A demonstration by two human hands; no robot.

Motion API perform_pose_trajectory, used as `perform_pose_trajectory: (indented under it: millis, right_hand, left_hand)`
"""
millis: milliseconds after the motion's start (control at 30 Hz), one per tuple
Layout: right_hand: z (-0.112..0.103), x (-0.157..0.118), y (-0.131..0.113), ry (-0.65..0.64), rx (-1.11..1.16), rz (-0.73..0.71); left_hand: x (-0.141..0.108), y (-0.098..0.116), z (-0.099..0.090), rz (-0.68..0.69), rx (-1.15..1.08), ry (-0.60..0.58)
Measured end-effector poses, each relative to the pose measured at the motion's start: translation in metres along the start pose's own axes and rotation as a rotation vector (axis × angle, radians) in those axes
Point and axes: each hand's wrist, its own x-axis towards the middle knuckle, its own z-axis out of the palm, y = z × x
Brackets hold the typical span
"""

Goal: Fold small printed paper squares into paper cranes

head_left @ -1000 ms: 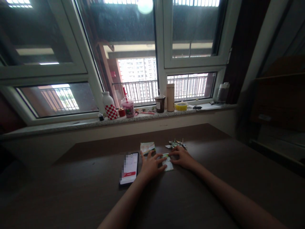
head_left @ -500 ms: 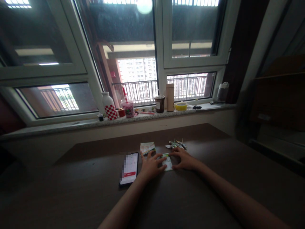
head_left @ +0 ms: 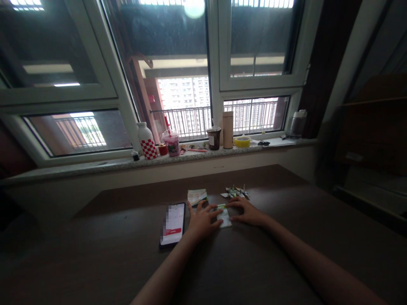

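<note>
I am keeping my left hand (head_left: pixel 203 220) open and palm-down, its fingers spreading and their tips touching the left side of a small printed paper (head_left: pixel 225 219), with the thumb pressing near its lower left edge. My right hand (head_left: pixel 248 212) is arching, loosely open, the index finger reaching the far right corner and the thumb lying at the right edge; whether it is pinching the sheet, I cannot tell. Compared with the earliest frame, my right thumb and index finger are standing wider apart, while the left hand is holding nearly the same pose. The paper is lying flat between both hands on the dark table (head_left: pixel 127 254), its long sides running near to far, pale overall and showing a yellow-green band at its far end. Folded paper pieces (head_left: pixel 235 192) are lying beyond the right hand, a paper stack (head_left: pixel 196 196) beyond the left, and a phone (head_left: pixel 173 224) to its left.
</note>
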Motion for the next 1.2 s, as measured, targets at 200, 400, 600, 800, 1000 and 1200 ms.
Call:
perform_pose_trajectory:
  millis: [200,400,600,800,1000,1200]
  right_hand:
    - [0.003,-0.001,0.001,0.033,0.054,-0.025]
    - [0.009,0.002,0.005,0.117,0.057,0.021]
    - [0.016,0.009,0.006,0.198,-0.11,0.005]
    - [0.019,0.013,-0.003,0.208,-0.295,0.032]
    - [0.022,0.014,-0.012,0.213,-0.392,0.107]
    - [0.024,0.014,-0.013,0.241,-0.388,0.114]
  left_hand:
    - [0.0,0.0,-0.003,-0.003,-0.018,-0.003]
    - [0.0,0.002,-0.004,-0.009,0.0,-0.017]
    - [0.001,0.003,-0.004,-0.017,0.016,-0.023]
    - [0.001,0.002,-0.004,-0.011,-0.003,-0.028]
    - [0.001,0.003,-0.004,-0.003,-0.018,-0.018]
    - [0.002,0.004,-0.006,-0.019,0.01,-0.039]
